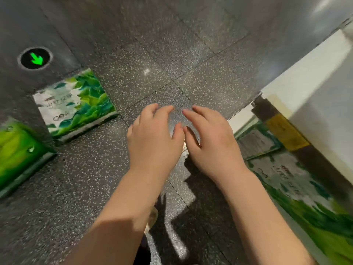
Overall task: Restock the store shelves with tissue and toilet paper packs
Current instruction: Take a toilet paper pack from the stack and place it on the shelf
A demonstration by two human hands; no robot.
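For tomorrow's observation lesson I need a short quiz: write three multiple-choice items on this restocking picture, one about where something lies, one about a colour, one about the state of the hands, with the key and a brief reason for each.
1. Where does the tissue pack with the green leaf print lie?
A. On the floor, to the left of the hands
B. In the left hand
C. On top of the white shelf

2. What colour is the arrow in the round floor marker?
A. Red
B. Green
C. Blue

3. What are the left hand and right hand doing?
A. Both grip one pack
B. One pinches a label
C. Both are held out, holding nothing

Key: 1 A, the pack rests flat on the speckled floor; 2 B, the arrow glows green on black; 3 C, the fingers are relaxed above bare floor.
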